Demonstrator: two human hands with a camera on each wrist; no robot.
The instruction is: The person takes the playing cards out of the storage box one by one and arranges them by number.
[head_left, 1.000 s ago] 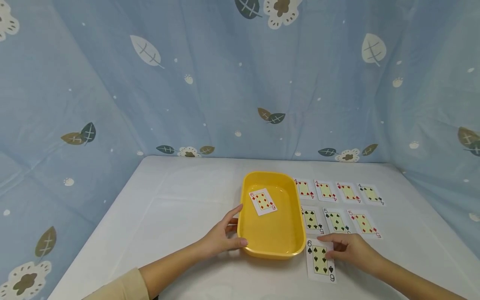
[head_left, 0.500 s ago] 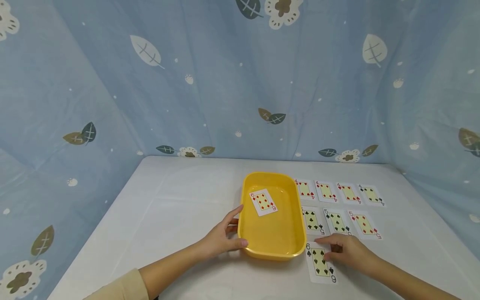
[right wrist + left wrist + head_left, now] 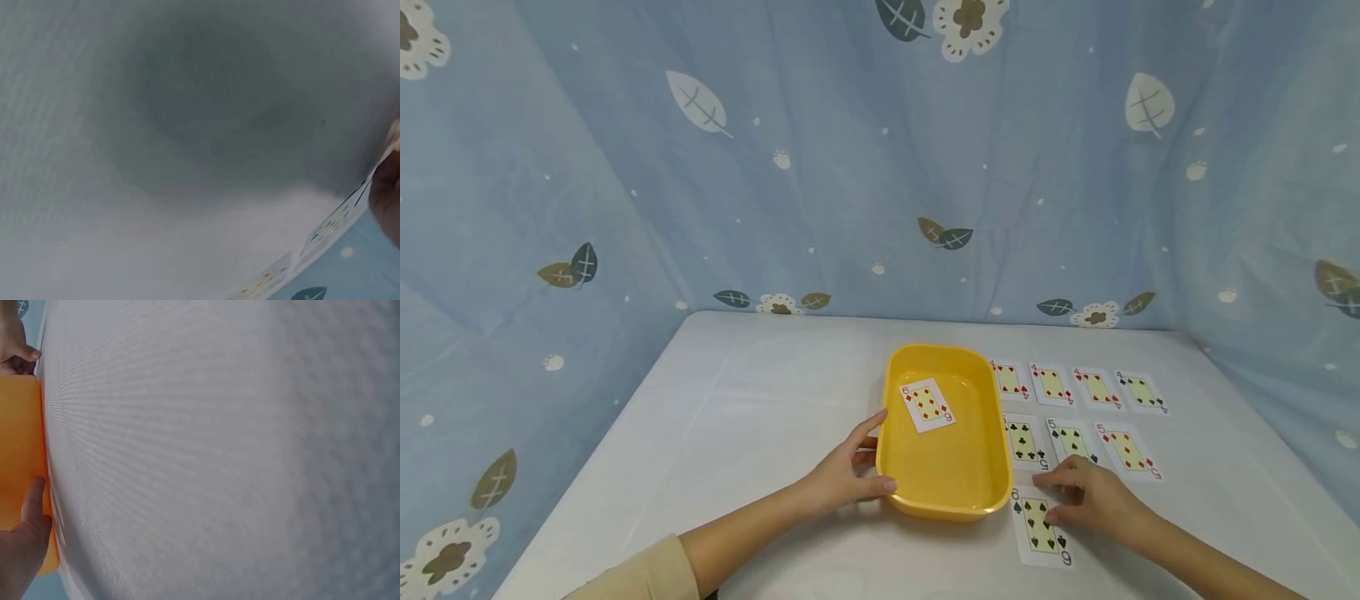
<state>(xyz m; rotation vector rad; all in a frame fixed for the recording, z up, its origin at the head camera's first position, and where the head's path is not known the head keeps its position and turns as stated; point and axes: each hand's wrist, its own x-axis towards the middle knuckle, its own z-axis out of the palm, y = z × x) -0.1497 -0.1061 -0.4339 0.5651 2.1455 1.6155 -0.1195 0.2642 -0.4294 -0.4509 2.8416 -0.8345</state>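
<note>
My left hand (image 3: pixel 842 467) holds a yellow plastic tray (image 3: pixel 943 504) at its left side, index finger along the rim and thumb at the near corner. In the left wrist view the thumb presses the outer wall of the tray. Inside the tray lies a six of diamonds playing card (image 3: pixel 927 405), face up. My right hand (image 3: pixel 1093 496) is over the right edge of a six of spades card (image 3: pixel 1041 533), which lies face up on the table. The thumb touches or hovers just over that card; I cannot tell which. The index fingertip is beyond its far edge.
Right of the tray lie a back row of fours, such as a four of spades (image 3: pixel 1142 392), and a row of fives, including a five of diamonds (image 3: pixel 1126 450). The tray's rim partly covers the leftmost cards. A blue patterned cloth (image 3: pixel 850 167) stands behind the white table (image 3: pixel 760 383).
The six of spades has shifted slightly toward me. My right hand has since moved a little away from me, its index finger leaving the card's far edge. The left hand and tray stay put.
</note>
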